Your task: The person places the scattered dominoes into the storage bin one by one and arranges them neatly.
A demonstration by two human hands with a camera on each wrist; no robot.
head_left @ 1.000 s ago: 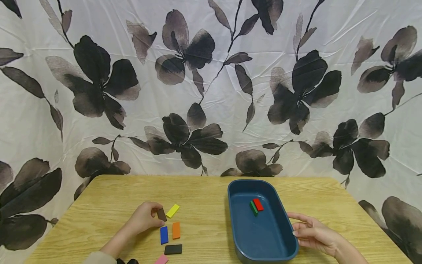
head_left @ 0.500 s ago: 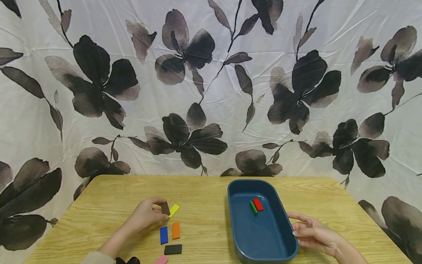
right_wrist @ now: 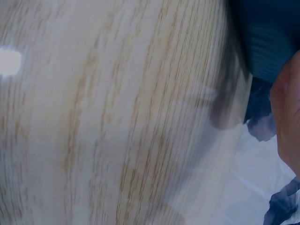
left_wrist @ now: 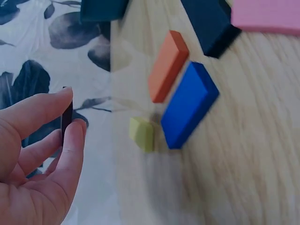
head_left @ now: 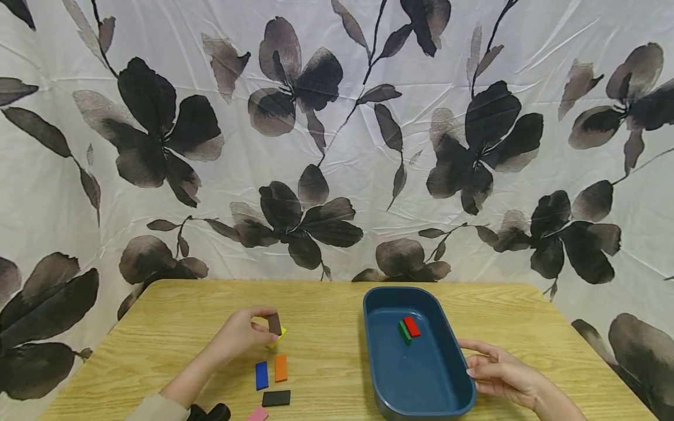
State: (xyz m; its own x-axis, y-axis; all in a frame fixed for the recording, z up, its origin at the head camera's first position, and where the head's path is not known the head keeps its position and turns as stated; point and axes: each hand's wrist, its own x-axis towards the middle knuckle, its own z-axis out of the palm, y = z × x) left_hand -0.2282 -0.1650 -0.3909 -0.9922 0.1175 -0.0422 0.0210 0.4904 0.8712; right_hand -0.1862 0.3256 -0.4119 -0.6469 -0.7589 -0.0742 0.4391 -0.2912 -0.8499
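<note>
My left hand (head_left: 244,334) pinches a small brown rectangular block (head_left: 274,324) between thumb and fingers, holding it over the yellow block (head_left: 283,333), which it partly hides in the head view. From the left wrist view the brown block (left_wrist: 67,117) appears as a thin dark edge, raised off the table. Beside the dark blue bin (head_left: 421,380), my right hand (head_left: 502,374) has its fingertips at the outer right wall, thumb near the rim. Inside the bin lie a red block (head_left: 412,327) and a green block (head_left: 405,333), side by side.
Nearer me on the wooden table (head_left: 326,362) lie a blue block (head_left: 261,375), an orange block (head_left: 281,368), a black block (head_left: 276,398) and a pink block (head_left: 258,414). A flower-patterned cloth (head_left: 368,146) hangs behind the table's far edge.
My left hand has lifted the brown block and carried it rightward and away from me, from left of the yellow block to over it. The right hand and bin stay put.
</note>
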